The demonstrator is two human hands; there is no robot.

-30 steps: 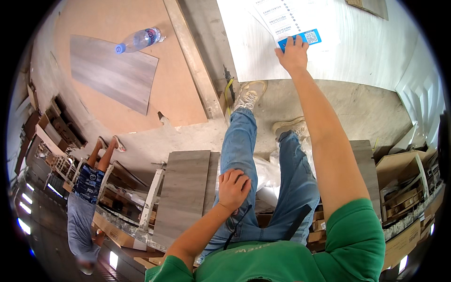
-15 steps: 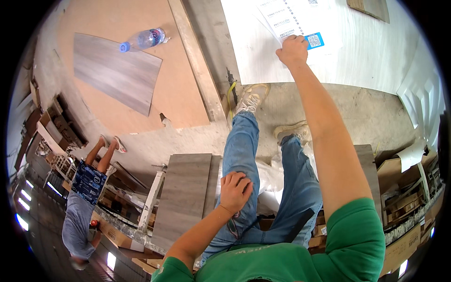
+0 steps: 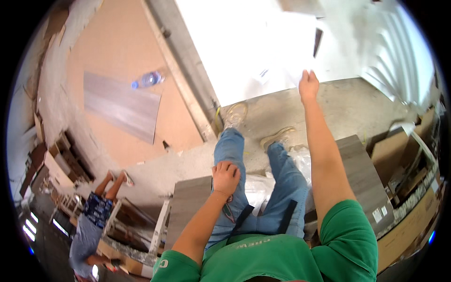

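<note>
My right hand (image 3: 308, 86) is closed, fingertips pinching the lower corner of a white paper sheet (image 3: 299, 37). Glare washes out the sheet's face, so I cannot tell whether there is more than one. The sheet is over a large white board (image 3: 225, 61) lying on the floor in front of me. On my left thigh, just above the knee of my blue jeans (image 3: 229, 146), rests my left hand (image 3: 226, 178). Its fingers lie loosely on the denim and hold nothing.
A tan board (image 3: 112, 37) at the left bears a grey wood-look plank (image 3: 122, 108) and a water bottle (image 3: 149, 80). White ridged panels (image 3: 399, 56) lean at the right. Another person (image 3: 89, 225) stands far left. Grey planks (image 3: 359, 174) and crumpled plastic (image 3: 300, 162) are near my legs.
My right hand has drawn back toward me and lifted the paper, whose printed side no longer shows. The view has shifted and tilted. My left hand stays on my thigh.
</note>
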